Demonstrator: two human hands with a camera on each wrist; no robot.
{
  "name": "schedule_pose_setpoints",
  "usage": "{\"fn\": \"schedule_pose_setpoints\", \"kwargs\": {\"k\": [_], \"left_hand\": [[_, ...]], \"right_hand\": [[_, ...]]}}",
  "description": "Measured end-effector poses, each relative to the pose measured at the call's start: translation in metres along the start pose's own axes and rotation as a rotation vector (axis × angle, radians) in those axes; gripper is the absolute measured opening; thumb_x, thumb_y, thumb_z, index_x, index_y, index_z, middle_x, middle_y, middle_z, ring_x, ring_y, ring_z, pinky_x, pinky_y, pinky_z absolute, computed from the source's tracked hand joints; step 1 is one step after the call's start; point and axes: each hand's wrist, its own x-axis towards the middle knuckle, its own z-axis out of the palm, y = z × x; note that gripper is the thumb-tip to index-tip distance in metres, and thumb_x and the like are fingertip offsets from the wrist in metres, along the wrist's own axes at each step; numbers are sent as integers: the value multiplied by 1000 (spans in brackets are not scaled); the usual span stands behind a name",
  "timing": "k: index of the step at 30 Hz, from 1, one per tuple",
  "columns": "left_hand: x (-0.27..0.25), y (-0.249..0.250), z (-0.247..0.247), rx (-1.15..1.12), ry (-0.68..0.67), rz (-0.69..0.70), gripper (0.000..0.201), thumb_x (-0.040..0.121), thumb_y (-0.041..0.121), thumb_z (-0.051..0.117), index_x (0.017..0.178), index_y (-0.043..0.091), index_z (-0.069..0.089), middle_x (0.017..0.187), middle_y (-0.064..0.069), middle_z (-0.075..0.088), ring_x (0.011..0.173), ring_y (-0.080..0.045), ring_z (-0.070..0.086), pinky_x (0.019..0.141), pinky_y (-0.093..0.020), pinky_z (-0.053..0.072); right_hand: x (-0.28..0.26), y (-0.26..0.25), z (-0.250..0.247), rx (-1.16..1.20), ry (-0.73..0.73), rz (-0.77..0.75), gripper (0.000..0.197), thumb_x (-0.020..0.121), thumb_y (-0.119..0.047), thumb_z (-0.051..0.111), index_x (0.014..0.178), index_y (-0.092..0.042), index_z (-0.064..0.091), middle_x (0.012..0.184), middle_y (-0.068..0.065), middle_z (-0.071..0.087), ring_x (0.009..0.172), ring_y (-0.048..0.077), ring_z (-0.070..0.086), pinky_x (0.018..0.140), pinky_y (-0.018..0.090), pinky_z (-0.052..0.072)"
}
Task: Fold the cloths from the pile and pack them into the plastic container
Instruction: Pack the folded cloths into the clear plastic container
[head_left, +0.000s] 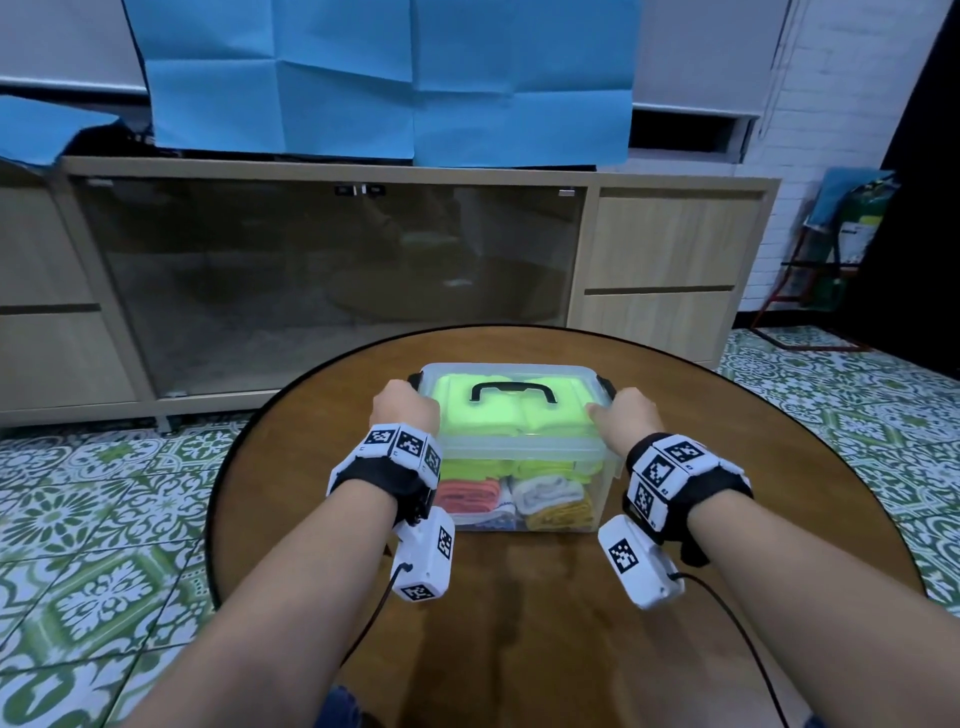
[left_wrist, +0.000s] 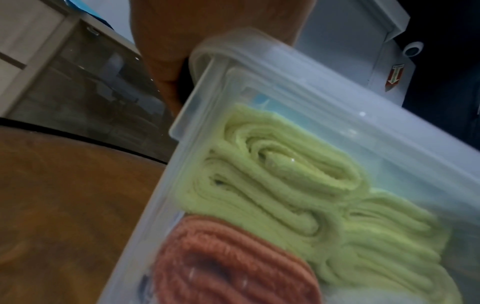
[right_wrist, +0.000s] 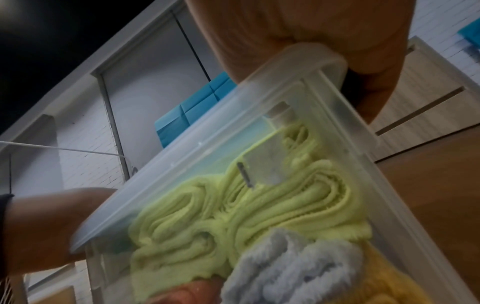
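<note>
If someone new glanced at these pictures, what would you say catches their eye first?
Most striking is the clear plastic container in the middle of the round wooden table, its lid on and lime-green folded cloths glowing through it, above an orange cloth, a white cloth and a yellow cloth. The left hand and right hand grip the lid's two ends.

My head camera looks forward and down over the worktop (head_left: 519, 597). Each wrist camera sits low, tilted upward, very near the plastic container (head_left: 519, 457); both share its near wall, from left and right.
</note>
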Motion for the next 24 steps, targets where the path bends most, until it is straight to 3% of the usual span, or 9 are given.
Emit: {"fn": "schedule_pose_setpoints", "kwargs": {"k": [3, 5, 8, 16, 21, 24], "left_hand": [[3, 0, 1, 16, 8, 9, 16, 89, -1, 41, 84, 1, 55, 64, -4, 46, 51, -16, 41, 42, -24, 28], [5, 1, 2, 30, 21, 18, 18, 88, -2, 41, 80, 3, 56, 63, -4, 46, 50, -16, 41, 42, -24, 28], [5, 3, 3, 95, 28, 36, 26, 88, -2, 42, 65, 9, 46, 62, -4, 45, 50, -16, 41, 43, -24, 30], [6, 3, 8, 166, 30, 73, 27, 89, 8, 46, 62, 9, 43, 60, -3, 46, 47, -15, 40, 42, -21, 29], [3, 7, 2, 295, -35, 127, 28, 89, 7, 41, 61, 8, 41, 60, -3, 45, 48, -16, 40, 43, -22, 29], [2, 11, -8, 485, -105, 183, 24, 94, 14, 37, 79, 7, 53, 64, -2, 47, 54, -17, 47, 44, -22, 31]], "right_hand": [[2, -2, -1, -36, -26, -47, 37, 97, -24, 47, 120, 5, 52, 99, 17, 61, 89, 32, 57, 66, 30, 43], [4, -2, -2, -74, -19, -79, 40, 98, -25, 46, 128, 1, 49, 115, 20, 60, 98, 33, 59, 73, 32, 46], [4, -1, -3, -120, -31, -104, 44, 98, -26, 44, 136, -3, 42, 125, 20, 56, 105, 32, 58, 82, 34, 48], [7, -1, -1, -232, -58, -141, 44, 101, -26, 36, 140, -5, 37, 135, 20, 45, 104, 32, 58, 89, 37, 47], [6, -1, -6, -413, -69, -216, 46, 101, -32, 28, 140, -8, 37, 122, 18, 56, 101, 30, 58, 71, 31, 43], [7, 1, -18, -554, -109, -245, 48, 101, -38, 22, 139, -13, 39, 123, 14, 57, 105, 28, 57, 74, 32, 44]]}}
